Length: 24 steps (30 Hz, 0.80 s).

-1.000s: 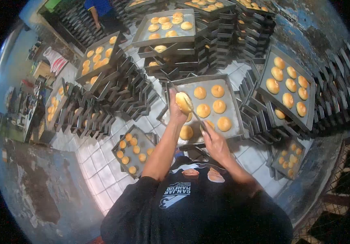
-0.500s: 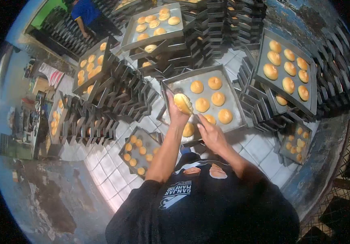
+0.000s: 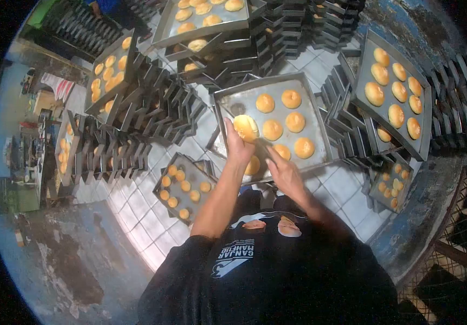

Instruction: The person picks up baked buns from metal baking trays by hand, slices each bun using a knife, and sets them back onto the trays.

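Note:
My left hand [image 3: 239, 147] is closed around a golden round bun [image 3: 245, 128], over the left side of a metal baking tray [image 3: 228, 92]. The bun has a pale yellow edge turned partly up. My right hand [image 3: 286, 174] is closed on a thin, greyish, blade-like tool [image 3: 262, 147], whose tip lies close to the held bun. Blur and the fingers hide the tool's exact kind. Several more glossy buns [image 3: 272, 130] sit on the tray below. One bun [image 3: 252, 166] lies partly behind my left wrist.
Tall stacks of trays stand around, topped by a left tray [image 3: 102, 105], a back tray [image 3: 228, 28] and a right tray [image 3: 377, 105] of buns. A lower tray [image 3: 178, 157] of buns is near the tiled floor [image 3: 152, 227]. A person in blue [image 3: 108, 6] is far back.
The bun in my left hand has tilted and shows more of its broad face. My right hand's tool has shifted slightly at the bun's lower side. The whole view has moved a little.

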### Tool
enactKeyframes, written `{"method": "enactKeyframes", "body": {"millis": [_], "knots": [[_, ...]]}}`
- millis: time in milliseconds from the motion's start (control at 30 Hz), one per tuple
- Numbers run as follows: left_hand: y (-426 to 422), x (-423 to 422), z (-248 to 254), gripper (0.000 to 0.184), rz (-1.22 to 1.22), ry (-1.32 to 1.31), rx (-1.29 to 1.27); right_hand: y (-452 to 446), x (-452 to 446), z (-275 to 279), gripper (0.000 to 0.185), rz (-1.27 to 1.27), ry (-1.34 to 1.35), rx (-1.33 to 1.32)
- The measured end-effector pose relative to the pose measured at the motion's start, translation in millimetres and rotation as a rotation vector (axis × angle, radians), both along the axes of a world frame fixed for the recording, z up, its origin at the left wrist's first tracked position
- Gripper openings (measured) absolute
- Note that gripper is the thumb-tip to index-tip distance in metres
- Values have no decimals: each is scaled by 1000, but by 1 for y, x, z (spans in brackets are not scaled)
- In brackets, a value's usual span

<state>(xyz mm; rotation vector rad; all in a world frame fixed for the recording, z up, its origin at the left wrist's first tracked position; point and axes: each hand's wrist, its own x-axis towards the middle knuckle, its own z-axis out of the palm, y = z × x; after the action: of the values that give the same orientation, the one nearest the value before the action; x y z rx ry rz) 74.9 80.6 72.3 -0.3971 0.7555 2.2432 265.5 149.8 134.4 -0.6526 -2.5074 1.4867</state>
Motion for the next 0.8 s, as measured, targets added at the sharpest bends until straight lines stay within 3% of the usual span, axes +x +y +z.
{"method": "enactKeyframes", "body": {"millis": [167,267,333,367,400,500,567,600,633,700,767,800], "knots": [[9,-20,-4,65,15,-96,-109,9,-47,-34,46,30,7,-68],[14,-35,-16,68,-133,-56,-189,13,-56,-56,47,-11,-73,-288],[23,-47,-27,67,-98,-81,-284,18,-60,-70,47,25,-223,-424],[27,-53,-30,67,-65,-91,-382,17,-54,-89,47,26,-241,-427],[28,-69,-51,67,-34,-79,-362,14,-44,-100,47,41,-19,-152],[29,-116,-102,67,5,22,-476,29,0,-89,45,-2,-313,-348],[35,-133,-87,63,-29,83,-705,29,39,-79,45,-38,-456,-410],[28,-153,-153,56,-27,369,-825,28,59,-80,45,-89,-456,-409],[27,-154,-157,56,-38,353,-826,25,75,-79,45,-119,-464,-409],[34,-155,-149,45,-57,1189,-1454,22,102,-77,44,-259,-493,-534],[56,-142,-142,43,39,1270,-1342,20,120,-83,44,-380,-515,-657],[66,-127,-137,42,-266,1187,-1285,16,128,-94,43,-370,-432,-559]]}}
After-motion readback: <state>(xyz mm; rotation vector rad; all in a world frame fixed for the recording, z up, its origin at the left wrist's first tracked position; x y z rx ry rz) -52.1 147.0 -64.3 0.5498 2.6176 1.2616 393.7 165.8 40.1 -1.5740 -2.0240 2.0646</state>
